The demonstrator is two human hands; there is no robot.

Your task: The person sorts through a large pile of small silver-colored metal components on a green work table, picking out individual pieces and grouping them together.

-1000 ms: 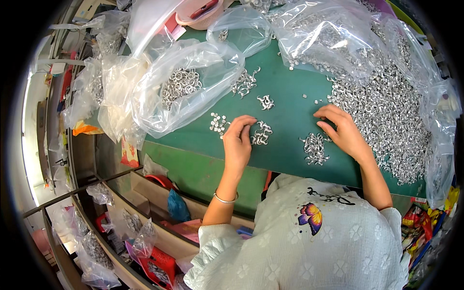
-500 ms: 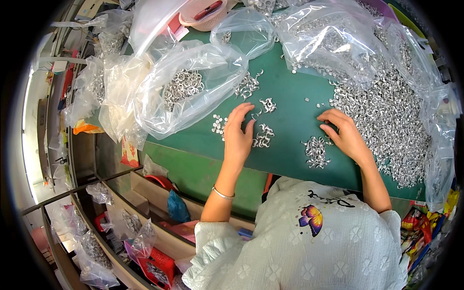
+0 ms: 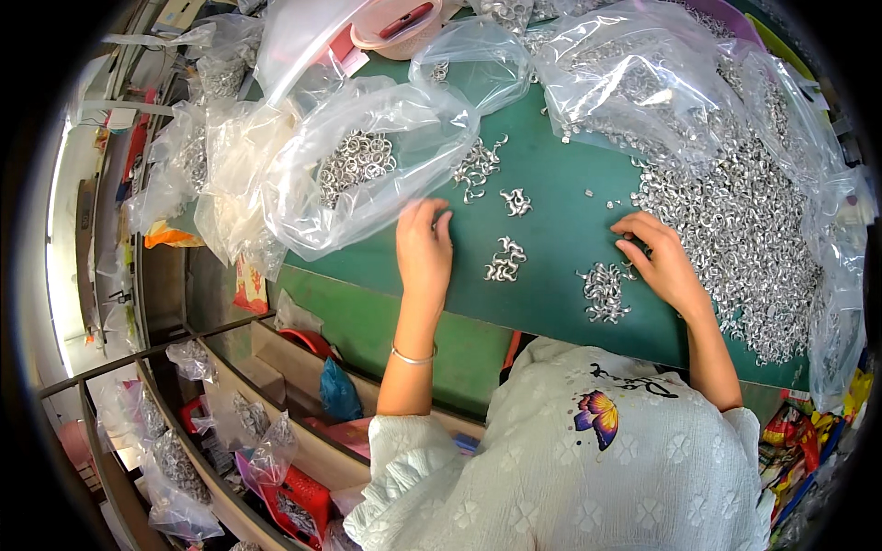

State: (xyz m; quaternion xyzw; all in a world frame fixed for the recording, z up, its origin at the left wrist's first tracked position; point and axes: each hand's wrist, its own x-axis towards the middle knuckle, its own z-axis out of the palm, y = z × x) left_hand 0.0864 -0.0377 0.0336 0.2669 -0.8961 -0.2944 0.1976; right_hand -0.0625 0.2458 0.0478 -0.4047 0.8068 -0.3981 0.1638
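The left hand is positioned above the green tabletop, at the near edge of a clear plastic bag in which metal rings are contained. Its fingers are loosely bent and blurred at the tips; whether a part is gripped cannot be determined.

The right hand is placed between a small pile of curved metal hooks and a large heap of similar metal parts. Its fingers are curled and partly opened, a gap is left between thumb and forefinger, and no part is seen between those tips.

Three further groups of curved parts are arranged between the hands: a near cluster, a middle cluster and a far cluster, the last located just beside the bag. The heap is partly covered at its far side by a clear plastic sheet. A pink basin is set at the far edge.
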